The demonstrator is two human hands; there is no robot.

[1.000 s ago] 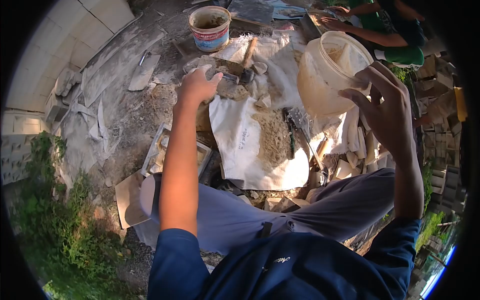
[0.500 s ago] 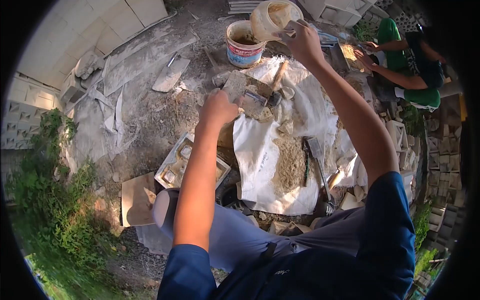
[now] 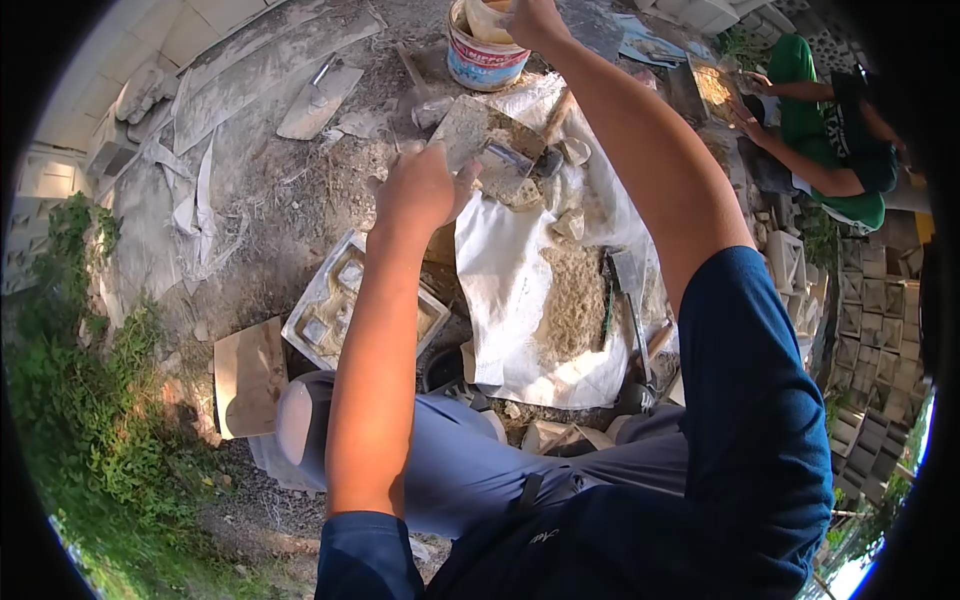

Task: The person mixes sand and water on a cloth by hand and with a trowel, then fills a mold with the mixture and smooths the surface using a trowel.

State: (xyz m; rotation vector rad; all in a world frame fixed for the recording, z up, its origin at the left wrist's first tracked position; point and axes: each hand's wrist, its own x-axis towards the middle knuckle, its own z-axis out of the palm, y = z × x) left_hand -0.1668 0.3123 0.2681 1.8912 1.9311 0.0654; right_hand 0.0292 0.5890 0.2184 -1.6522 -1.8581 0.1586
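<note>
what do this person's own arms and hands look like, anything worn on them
Both arms wear short, dark blue sleeves, the left sleeve and the right sleeve, with bare forearms below. The left hand is ungloved, with no watch or band visible at its wrist. The right hand also looks bare, though the picture's top edge cuts off part of it.

The view's top edge cuts off the right hand [image 3: 537,24] and pale container [image 3: 488,22]; the left forearm [image 3: 378,370] partly hides the tray's [image 3: 322,285] near edge.

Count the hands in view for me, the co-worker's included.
4: left hand, just left of centre; right hand, at the pale tub, partly cut off by the top edge; co-worker's hands, both upper right.
</note>
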